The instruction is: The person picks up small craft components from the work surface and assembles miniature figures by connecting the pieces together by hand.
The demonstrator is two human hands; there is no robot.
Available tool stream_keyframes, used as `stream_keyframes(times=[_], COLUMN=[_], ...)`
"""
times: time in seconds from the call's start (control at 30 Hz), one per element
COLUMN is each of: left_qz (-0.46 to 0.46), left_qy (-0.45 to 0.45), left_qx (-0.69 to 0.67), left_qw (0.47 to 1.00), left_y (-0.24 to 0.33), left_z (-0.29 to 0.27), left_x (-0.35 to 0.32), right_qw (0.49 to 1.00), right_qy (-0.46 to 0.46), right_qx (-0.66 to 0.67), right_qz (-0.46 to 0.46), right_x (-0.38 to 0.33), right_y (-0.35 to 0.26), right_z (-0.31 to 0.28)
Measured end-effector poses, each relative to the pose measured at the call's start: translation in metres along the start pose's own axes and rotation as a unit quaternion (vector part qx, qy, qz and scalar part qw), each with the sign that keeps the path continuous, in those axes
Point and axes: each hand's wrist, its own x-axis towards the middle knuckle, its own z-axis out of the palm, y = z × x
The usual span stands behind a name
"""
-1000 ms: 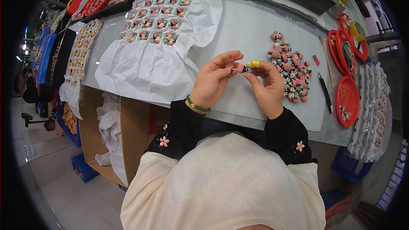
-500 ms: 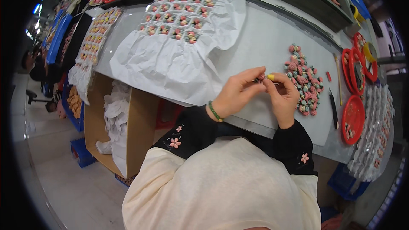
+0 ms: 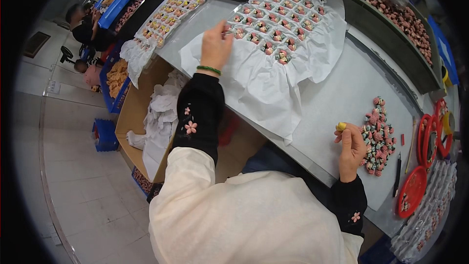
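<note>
My left hand (image 3: 216,46), with a green bracelet at the wrist, reaches over the left edge of a tray (image 3: 267,35) of small pink, green and cream figurines in cells. Its fingertips are pinched on a small reddish figurine (image 3: 226,31), mostly hidden by the fingers. White tissue paper (image 3: 266,95) lies under and around the tray. Above the bench, my right hand (image 3: 351,149) has curled fingers, one with a yellow fingertip cover (image 3: 340,126); what they hold, if anything, is hidden. Beside it lies a pile of pink and green figurines (image 3: 378,139).
A black pen-like tool (image 3: 397,175), a thin stick (image 3: 410,144) and red round trays (image 3: 412,191) lie right of the pile. A deep grey bin (image 3: 391,44) stands behind. Another filled tray (image 3: 171,17) sits left; a cardboard box (image 3: 128,126) with paper stands below. A person (image 3: 83,24) is far left.
My left hand has parted from the right and moved up and left to the tray with the small figurine. My right hand stays near the pile. The whole view has shifted.
</note>
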Motion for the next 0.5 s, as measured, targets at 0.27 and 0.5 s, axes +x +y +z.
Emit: stream_keyframes(times=[0.27,0.5], left_qz=[0.055,0.022], left_qy=[-0.049,-0.068], left_qx=[0.143,0.263], left_qw=[0.987,0.962], left_y=[-0.08,-0.07], left_z=[0.022,0.025], left_x=[0.003,-0.01], right_qw=[1.0,0.999], right_qy=[-0.023,-0.02], right_qx=[-0.002,0.002], right_qz=[0.018,0.03], right_x=[0.003,0.002], right_y=[0.002,0.002], right_z=[0.004,0.006])
